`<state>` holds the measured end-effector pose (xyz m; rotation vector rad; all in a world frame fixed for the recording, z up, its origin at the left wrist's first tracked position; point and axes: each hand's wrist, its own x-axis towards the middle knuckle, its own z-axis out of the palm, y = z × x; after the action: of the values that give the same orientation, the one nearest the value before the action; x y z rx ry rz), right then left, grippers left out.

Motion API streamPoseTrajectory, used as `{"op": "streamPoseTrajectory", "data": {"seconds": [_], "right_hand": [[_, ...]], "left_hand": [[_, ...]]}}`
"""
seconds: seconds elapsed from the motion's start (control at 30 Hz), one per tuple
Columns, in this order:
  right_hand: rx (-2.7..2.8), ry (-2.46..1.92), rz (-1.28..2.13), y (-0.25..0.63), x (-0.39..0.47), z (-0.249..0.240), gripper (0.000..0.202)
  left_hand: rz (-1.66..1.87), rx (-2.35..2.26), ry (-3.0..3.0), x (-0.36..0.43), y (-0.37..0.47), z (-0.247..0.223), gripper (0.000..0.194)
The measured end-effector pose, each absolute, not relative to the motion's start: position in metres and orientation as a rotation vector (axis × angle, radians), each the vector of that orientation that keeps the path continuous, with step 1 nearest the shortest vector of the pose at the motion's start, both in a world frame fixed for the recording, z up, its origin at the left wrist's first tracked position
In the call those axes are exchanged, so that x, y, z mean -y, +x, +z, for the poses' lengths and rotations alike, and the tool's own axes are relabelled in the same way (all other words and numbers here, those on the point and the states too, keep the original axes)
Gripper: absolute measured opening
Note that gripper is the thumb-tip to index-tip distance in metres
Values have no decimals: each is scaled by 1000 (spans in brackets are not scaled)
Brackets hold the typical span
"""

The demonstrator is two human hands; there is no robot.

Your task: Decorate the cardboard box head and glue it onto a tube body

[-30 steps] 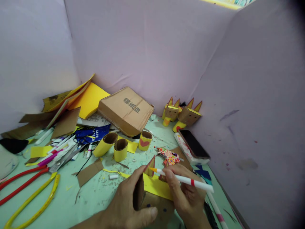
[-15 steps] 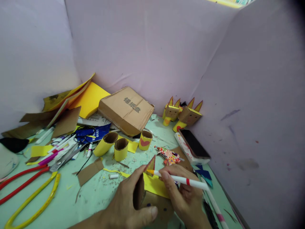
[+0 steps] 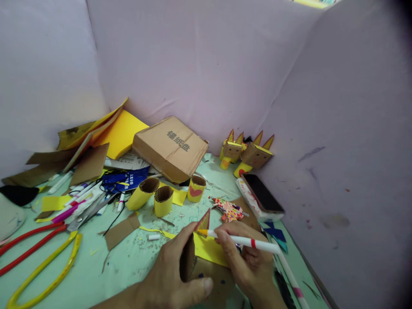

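Note:
My left hand [image 3: 172, 268] is wrapped round the side of a small cardboard box [image 3: 210, 274] with dark dots on its front and yellow paper [image 3: 209, 249] on top. A pointed brown-and-yellow ear with a red edge [image 3: 203, 222] stands up from the box, near my left index fingertip. My right hand [image 3: 246, 262] grips a white marker with a red band [image 3: 244, 241]. The marker's orange tip is at the base of the ear. My palms and the box's lower part are partly cut off or hidden.
Yellow-covered cardboard tubes [image 3: 163, 201] stand ahead, one with a heart [image 3: 196, 189]. Large scissors [image 3: 66, 227] and several markers lie left. A flat cardboard box [image 3: 170, 146] is behind. Two cardboard animal figures [image 3: 257, 154] and a phone [image 3: 263, 193] on a white pack are at right.
Almost nothing differs. Both hands, the box and the marker keep nearly the same place, with the marker's tip still at the ear's base.

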<state>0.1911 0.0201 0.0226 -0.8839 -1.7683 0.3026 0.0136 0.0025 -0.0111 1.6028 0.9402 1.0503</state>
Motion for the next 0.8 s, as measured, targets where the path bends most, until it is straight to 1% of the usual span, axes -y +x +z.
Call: {"op": "streamPoseTrajectory", "data": {"seconds": [0.1, 0.27, 0.43, 0.6, 0.8], "right_hand": [[1775, -867, 300, 191, -21, 22, 15], [1718, -938, 333, 193, -22, 20, 21], [1752, -906, 310, 193, -23, 20, 16], [1672, -962, 290, 197, -23, 23, 24], [1693, -1031, 228, 198, -21, 28, 28]], "left_hand": [[1061, -970, 1604, -2, 14, -12, 84], [1051, -907, 1568, -3, 15, -8, 82], [1038, -882, 1542, -3, 15, -6, 79], [1031, -926, 1578, -4, 14, -12, 85], [1037, -887, 1603, -4, 14, -13, 82]]}}
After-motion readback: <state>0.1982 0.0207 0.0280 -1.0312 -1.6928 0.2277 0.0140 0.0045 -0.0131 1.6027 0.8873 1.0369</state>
